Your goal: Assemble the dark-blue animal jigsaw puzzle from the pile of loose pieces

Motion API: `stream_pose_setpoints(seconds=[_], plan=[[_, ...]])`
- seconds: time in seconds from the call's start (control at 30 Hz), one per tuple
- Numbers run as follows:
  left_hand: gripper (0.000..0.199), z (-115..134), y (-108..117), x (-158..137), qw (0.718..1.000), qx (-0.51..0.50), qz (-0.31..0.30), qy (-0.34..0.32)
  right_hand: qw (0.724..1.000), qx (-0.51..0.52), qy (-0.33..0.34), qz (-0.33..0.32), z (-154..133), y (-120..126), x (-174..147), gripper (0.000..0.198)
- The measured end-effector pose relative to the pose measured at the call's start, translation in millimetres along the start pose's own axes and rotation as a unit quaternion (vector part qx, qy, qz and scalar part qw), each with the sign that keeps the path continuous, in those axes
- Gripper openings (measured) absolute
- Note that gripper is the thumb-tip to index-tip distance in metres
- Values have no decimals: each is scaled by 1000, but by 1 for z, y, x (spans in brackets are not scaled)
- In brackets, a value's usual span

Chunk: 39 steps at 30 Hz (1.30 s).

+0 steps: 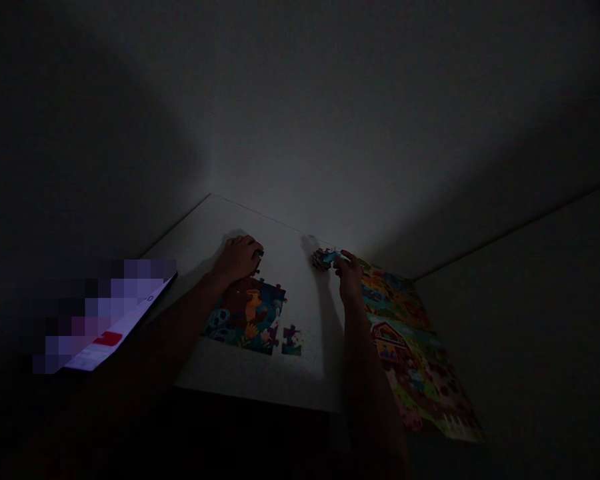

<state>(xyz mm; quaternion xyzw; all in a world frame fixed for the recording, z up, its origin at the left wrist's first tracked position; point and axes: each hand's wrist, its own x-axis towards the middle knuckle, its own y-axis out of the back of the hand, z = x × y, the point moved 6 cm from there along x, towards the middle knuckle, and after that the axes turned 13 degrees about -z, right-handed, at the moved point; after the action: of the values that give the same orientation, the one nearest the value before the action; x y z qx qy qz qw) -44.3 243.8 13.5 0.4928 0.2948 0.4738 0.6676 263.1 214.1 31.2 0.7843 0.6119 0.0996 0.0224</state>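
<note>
1. Near the middle of the dim frame, a white square board [260, 373] lies on a desk [530, 300] that is mostly lost in shadow; only the board and what sits on it catch the light.
2. On the board, a little left of centre, sits a partly joined patch of colourful cardboard jigsaw [247, 317], blue and orange with some green.
3. Just to the right of that patch, apart from it, lies a small loose cluster of purple-and-green puzzle pieces [291, 340].
4. The person's left hand [239, 259] rests at the upper edge of the joined patch, fingers curled down onto the board. Whether they pinch a piece I cannot tell.
5. The right hand [350, 275] is right of centre, its fingers closed around a small clump of blue-toned puzzle pieces [325, 258], held near the board's far right edge.
6. Right of the board, running toward the lower right of the frame, lies a printed farm-scene sheet [415, 360] with a red barn, partly under the right forearm.
7. At the lower left, a lit screen [115, 327] glows purple-white with a red mark; its upper part is blurred.
</note>
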Motion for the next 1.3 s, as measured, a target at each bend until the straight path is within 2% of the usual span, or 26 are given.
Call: stream_pose_setpoints(seconds=[0.27, 0.43, 0.57, 0.83, 1.03, 1.17, 1.3], plan=[[31, 0, -1, 0, 1000, 5, -4, 3, 999, -23, -10, 49, 20, -10, 16, 56], [31, -2, -4, 3, 1000, 4, -5, 7, 993, -109, 17, 49, 20, -11, 20, 49], [32, -1, -4, 4, 1000, 2, -10, 12, 984, -168, 13, 55, 19, -9, 19, 43], [32, -1, -2, 5, 1000, -10, -18, 17, 982, -180, -13, 63, 20, -11, 14, 45], [32, -2, -3, 5, 1000, -8, -20, 15, 984, -163, 14, 76, 25, -9, 14, 36], [32, -3, -3, 5, 1000, -5, -22, 21, 980, -183, 4, 77, 28, -9, 14, 30], [32, -5, -4, 6, 1000, -1, -24, 21, 973, -214, 9, 87, 17, -9, 8, 26]])
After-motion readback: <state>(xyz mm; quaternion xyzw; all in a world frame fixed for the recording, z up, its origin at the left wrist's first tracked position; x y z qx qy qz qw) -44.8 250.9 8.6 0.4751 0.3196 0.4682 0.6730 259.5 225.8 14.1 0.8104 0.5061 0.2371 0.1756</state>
